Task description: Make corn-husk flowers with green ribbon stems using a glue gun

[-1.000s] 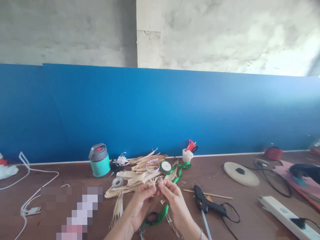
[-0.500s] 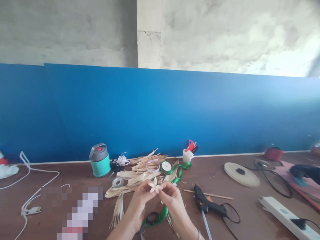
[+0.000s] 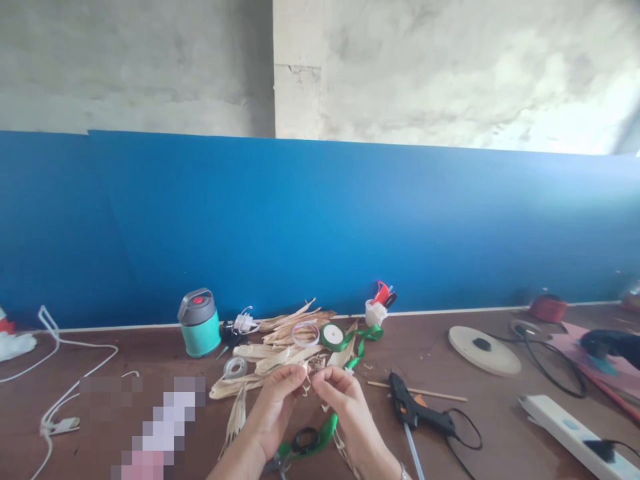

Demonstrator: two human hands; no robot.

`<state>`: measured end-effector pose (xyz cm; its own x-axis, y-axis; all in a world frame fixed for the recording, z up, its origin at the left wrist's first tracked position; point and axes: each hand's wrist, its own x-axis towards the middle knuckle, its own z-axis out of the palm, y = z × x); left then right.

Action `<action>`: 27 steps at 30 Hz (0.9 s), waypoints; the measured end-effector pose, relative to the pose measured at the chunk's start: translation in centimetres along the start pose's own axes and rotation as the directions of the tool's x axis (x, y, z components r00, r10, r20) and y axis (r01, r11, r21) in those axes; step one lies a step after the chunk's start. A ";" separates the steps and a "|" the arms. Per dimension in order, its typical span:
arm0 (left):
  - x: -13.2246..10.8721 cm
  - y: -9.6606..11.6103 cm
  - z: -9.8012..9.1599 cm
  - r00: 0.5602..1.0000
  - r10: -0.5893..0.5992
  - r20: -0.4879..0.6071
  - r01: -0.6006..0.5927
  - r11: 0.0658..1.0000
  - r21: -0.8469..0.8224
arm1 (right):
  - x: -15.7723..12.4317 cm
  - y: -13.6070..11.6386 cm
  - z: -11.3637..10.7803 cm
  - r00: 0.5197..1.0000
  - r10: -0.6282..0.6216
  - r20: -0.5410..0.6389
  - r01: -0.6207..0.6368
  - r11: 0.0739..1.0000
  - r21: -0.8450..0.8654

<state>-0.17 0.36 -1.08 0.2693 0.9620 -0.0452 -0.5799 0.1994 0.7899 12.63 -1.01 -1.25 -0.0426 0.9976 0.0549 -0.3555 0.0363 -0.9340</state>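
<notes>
My left hand (image 3: pixel 281 395) and my right hand (image 3: pixel 345 399) meet above the husk pile, fingers pinched on a small pale husk flower (image 3: pixel 307 371). The fingers cover most of it, and only thin bits of petal show. Corn husks (image 3: pixel 285 350) lie just behind the hands. Below, between my forearms, are a green ribbon (image 3: pixel 328 430) and a black ring handle (image 3: pixel 306 440), apparently of scissors. A frayed husk (image 3: pixel 237 415) lies beside my left wrist.
A glue gun (image 3: pixel 415 407) and a thin stick (image 3: pixel 445 395) lie to the right, with a power strip (image 3: pixel 565 427) farther over. Behind stand a teal flask (image 3: pixel 201 330), ribbon spool (image 3: pixel 332 337) and white pen cup (image 3: pixel 375 312). White cables (image 3: pixel 75 350) run at left.
The flower, which faced me with its petals spread, is now turned and mostly covered by my fingers. My fingertips have drawn closer round it; the table things have stayed put.
</notes>
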 end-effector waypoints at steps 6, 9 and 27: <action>0.6 -0.4 -0.7 0.999 -0.038 -0.017 0.037 0.996 -0.080 | 0.2 0.5 0.0 0.998 0.037 0.040 -0.035 0.997 -0.068; 0.7 -0.5 -0.9 0.999 -0.048 -0.013 0.047 0.996 -0.075 | 0.3 0.7 0.0 0.998 0.052 0.037 -0.049 0.994 -0.096; 0.7 -0.4 -0.9 1.000 -0.028 0.009 0.028 0.999 -0.019 | 0.2 0.7 0.1 0.998 0.059 0.026 -0.056 0.994 -0.091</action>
<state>-0.44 1.08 -1.97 0.2918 0.9545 -0.0616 -0.5864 0.2295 0.7768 12.28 -0.79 -1.84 -0.0873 0.9961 0.0092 -0.2664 -0.0144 -0.9637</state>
